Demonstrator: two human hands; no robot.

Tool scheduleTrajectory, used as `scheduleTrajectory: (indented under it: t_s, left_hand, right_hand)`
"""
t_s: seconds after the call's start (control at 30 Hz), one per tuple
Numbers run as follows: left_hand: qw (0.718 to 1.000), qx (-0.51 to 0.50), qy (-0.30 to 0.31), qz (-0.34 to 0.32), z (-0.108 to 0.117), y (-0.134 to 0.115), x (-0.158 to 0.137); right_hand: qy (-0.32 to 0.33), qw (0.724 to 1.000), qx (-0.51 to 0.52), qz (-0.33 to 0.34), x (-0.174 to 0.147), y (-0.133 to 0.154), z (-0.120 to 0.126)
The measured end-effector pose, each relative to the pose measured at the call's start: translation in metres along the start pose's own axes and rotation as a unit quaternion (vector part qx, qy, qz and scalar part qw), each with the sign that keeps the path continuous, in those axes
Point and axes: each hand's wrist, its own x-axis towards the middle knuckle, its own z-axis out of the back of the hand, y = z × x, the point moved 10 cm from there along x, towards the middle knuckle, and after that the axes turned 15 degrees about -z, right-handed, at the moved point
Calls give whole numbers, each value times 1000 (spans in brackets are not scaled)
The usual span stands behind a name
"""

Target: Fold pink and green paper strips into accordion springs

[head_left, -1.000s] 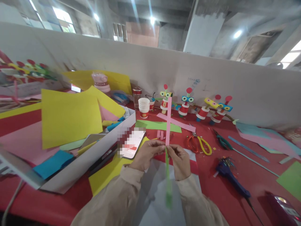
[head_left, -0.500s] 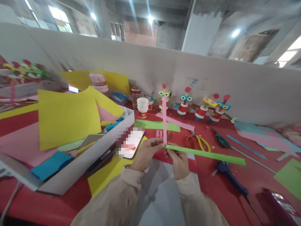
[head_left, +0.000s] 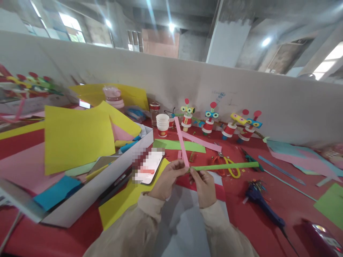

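Note:
Two paper strips meet at one end between my hands, above the red table. The pink paper strip rises up and slightly left from the joint. My left hand pinches its lower end. Out to the right runs the green paper strip, whose near end is pinched by my right hand. My fingers hide how the two ends overlap. Behind them lie another pink strip, a green paper piece and a small folded paper spring.
Paper-cup figures stand along the wall. Left are a white box of coloured paper, a phone and stacked paper cups. Yellow-handled scissors, pliers and a blue glue gun lie right.
The pink strip has tilted to the left from upright. The green strip's far end has swung up and away, and the strip is now seen more edge-on. Both hands keep their pinch.

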Motion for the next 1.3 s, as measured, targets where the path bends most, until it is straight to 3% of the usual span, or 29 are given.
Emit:
scheduleTrajectory:
  t_s: [0.17, 0.37, 0.6, 0.7, 0.8, 0.9, 1.13, 1.3]
  left_hand:
    - [992, 112, 65, 2, -2, -5, 2]
    - [991, 96, 92, 8, -3, -8, 2]
    - [983, 143, 113, -3, 0, -4, 3]
    - [977, 177, 113, -28, -1, -4, 4]
    - [964, 251, 61, -64, 7, -10, 6]
    - [947, 310, 15, -79, 14, -14, 5]
    - [987, 160, -27, -24, 15, 1, 4]
    - [990, 135, -41, 3, 14, 3, 0]
  right_hand:
    - [-30, 989, -122, 83, -6, 15, 4]
    - [-64, 930, -284, 226, -23, 36, -5]
    - [-101, 904, -346, 231, -23, 32, -5]
    - [-103, 915, -324, 215, -22, 31, -3]
    - [-71, 954, -244, 156, -16, 24, -1]
    - [-57, 972, -194, 117, -13, 19, 0]
    - [-82, 981, -158, 79, -9, 16, 7]
    - [-100, 977, -165, 96, -10, 17, 11]
